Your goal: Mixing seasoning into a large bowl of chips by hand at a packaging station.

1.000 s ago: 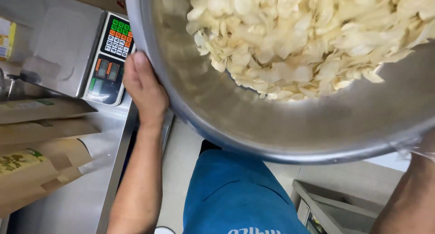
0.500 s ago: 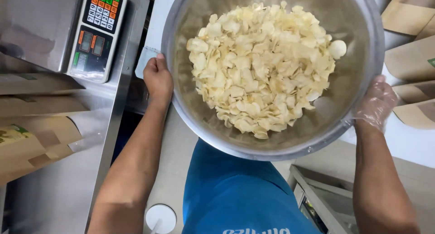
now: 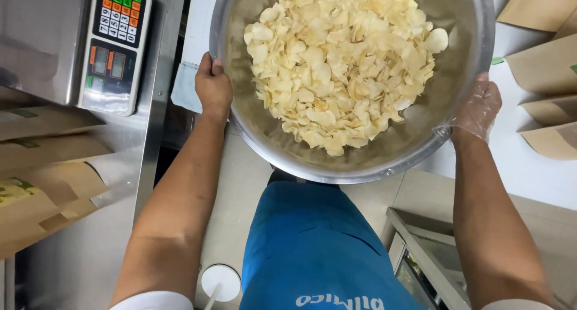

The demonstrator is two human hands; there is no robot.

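Observation:
A large round steel bowl point(image 3: 384, 157) hangs in front of my body, heaped with pale yellow chips point(image 3: 339, 60). My left hand point(image 3: 214, 86) is bare and grips the bowl's left rim. On the opposite rim sits my right hand point(image 3: 476, 109), covered by a thin clear plastic glove and holding the bowl too. The bowl's far edge runs out of the top of the view.
A weighing scale with a coloured keypad point(image 3: 114, 45) stands on a steel counter point(image 3: 90, 226) at left, beside brown paper bags point(image 3: 42, 184). More brown bags point(image 3: 544, 69) lie on a white table at right. Below are my blue apron point(image 3: 312, 244) and a white lid point(image 3: 220, 282).
The bowl has moved away from my face and lowered, so its whole heap of chips and my gloved right hand came into view. Both hands kept their hold on the rim.

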